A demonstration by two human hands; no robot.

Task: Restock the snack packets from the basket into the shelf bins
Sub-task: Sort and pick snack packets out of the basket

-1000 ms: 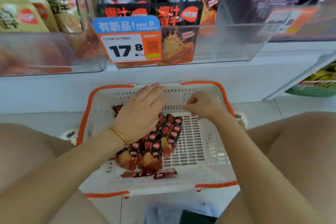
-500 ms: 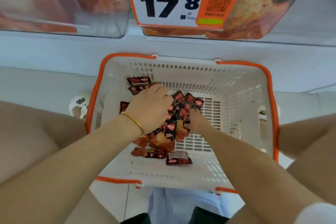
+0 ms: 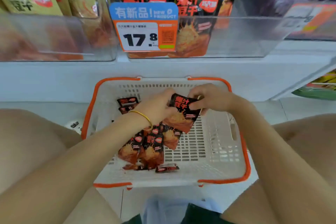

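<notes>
Both hands are inside the basket [image 3: 241, 152], sharing one black-and-orange snack packet [image 3: 182, 114] held above the mesh floor. The left hand [image 3: 156, 109], with a gold bangle [image 3: 144, 116] on its wrist, curls round the packet's left edge. The right hand [image 3: 213, 99] pinches its upper right corner between thumb and fingers.

Seven loose packets [image 3: 151, 149] show in the basket: two beyond the left hand, three overlapping under the left wrist, and two small ones lying nearest the person; more may be hidden by the arm.

Above and beyond the hands are three clear shelf bins. The middle bin [image 3: 236, 38] holds matching black packets behind one price tag [image 3: 143, 28] reading 17.8. The left bin [image 3: 54, 38] holds yellow packets. The right bin [image 3: 309, 23] is blurred.
</notes>
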